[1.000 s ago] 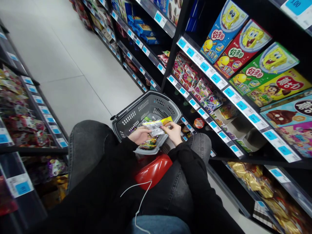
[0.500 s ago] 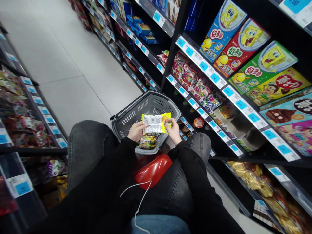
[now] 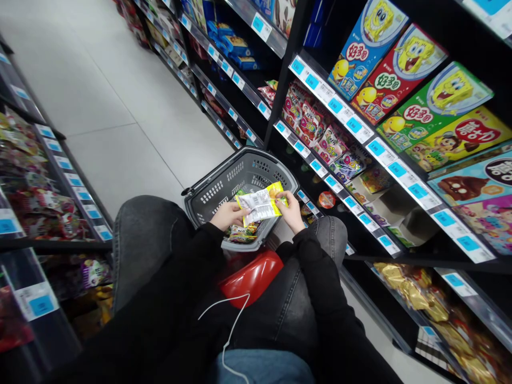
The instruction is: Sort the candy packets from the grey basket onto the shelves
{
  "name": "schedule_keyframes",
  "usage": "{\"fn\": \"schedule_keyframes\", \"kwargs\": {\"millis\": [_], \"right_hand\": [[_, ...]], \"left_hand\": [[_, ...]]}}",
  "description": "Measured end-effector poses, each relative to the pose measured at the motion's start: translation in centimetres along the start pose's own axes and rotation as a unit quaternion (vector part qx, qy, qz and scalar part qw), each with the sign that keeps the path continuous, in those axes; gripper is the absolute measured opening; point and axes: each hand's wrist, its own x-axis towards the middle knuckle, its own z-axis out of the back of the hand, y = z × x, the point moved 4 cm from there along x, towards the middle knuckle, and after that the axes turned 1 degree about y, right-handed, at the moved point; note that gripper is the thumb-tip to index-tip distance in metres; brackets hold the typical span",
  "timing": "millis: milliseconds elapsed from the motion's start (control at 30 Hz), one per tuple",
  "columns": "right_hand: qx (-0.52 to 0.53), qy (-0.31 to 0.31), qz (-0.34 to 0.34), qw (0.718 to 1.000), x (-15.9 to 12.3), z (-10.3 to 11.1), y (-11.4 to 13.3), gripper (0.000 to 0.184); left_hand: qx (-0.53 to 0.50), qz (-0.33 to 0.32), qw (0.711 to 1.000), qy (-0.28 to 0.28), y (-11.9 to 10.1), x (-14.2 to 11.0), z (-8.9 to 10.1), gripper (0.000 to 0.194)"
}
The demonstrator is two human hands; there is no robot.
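A flat, glossy yellow-and-white packet, printed with fine text and a barcode, is held above the mouth of a grey plastic shopping basket whose walls are pierced with rows of slots, as small, shiny colourful packets lie inside it. Nearer the body, a smooth, curved red object sits between the shopper's legs in faded black denim, a thin white cord looping below it. Pale grey floor tiles line a store aisle between dark shelves edged with blue-and-white price labels; upright cardboard cartons in blue, red and green stand at right, above gold-coloured foil packs, with heaped bags of wrapped goods at left. Forearms in black sleeves reach forward; the left hand pinches one end between thumb and fingers, while the right hand grips the opposite, slightly raised end.
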Motion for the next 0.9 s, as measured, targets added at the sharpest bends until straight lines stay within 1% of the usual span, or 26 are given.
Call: {"fn": "schedule_keyframes", "kwargs": {"millis": [67,167,267,333,400,467,533,600,667,700,733,800,867,900], "right_hand": [[-0.005,-0.012,-0.005,1.0,0.1,0.2,-0.3,0.015],[0.003,-0.009,-0.011,1.0,0.1,0.1,-0.5,0.017],[0.017,-0.022,-0.022,0.999,-0.1,-0.4,-0.6,0.018],[0.038,-0.045,-0.044,0.997,-0.2,-0.8,-0.7,0.021],[0.081,-0.064,-0.074,0.992,-0.3,-1.4,-0.8,0.025],[0.14,-0.064,-0.098,0.983,-0.3,-2.1,-1.0,0.03],[0.195,-0.054,-0.115,0.973,-0.3,-2.6,-1.2,0.04],[0.23,-0.041,-0.128,0.964,-0.4,-2.9,-1.4,0.051],[0.245,-0.031,-0.139,0.959,-0.5,-2.9,-1.6,0.059],[0.247,-0.024,-0.141,0.958,-0.6,-2.9,-1.7,0.061],[0.246,-0.013,-0.142,0.959,-0.6,-2.8,-1.7,0.062],[0.238,0.027,-0.144,0.96,-0.6,-2.6,-1.8,0.056],[0.221,0.067,-0.147,0.962,-0.4,-2.3,-1.8,0.046],[0.21,0.076,-0.146,0.964,-0.3,-2.0,-1.8,0.042]], "left_hand": [[0.016,-0.027,0.999,-0.023,-0.3,0.1,0.2,0.043],[0.016,-0.056,0.997,-0.049,-0.9,0.1,0.6,0.046],[0.03,-0.086,0.991,-0.1,-1.5,-0.2,1.2,0.038],[0.03,-0.127,0.982,-0.139,-2.0,-0.4,1.6,0.035],[0.006,-0.17,0.97,-0.175,-2.3,-0.4,2.0,0.031],[-0.048,-0.192,0.962,-0.189,-2.2,-0.3,2.2,0.028],[-0.117,-0.195,0.959,-0.172,-2.1,-0.2,2.1,0.027],[-0.168,-0.189,0.958,-0.134,-2.1,-0.3,1.7,0.026],[-0.178,-0.163,0.967,-0.086,-2.1,-0.5,1.0,0.026],[-0.17,-0.137,0.974,-0.059,-2.0,-0.6,0.6,0.028],[-0.157,-0.107,0.981,-0.032,-1.8,-0.7,0.1,0.032],[-0.135,-0.06,0.989,0.008,-1.4,-0.8,-0.7,0.039],[-0.122,-0.043,0.991,0.02,-1.0,-0.7,-0.9,0.043],[-0.109,-0.037,0.993,0.018,-0.8,-0.5,-0.8,0.045]]}}
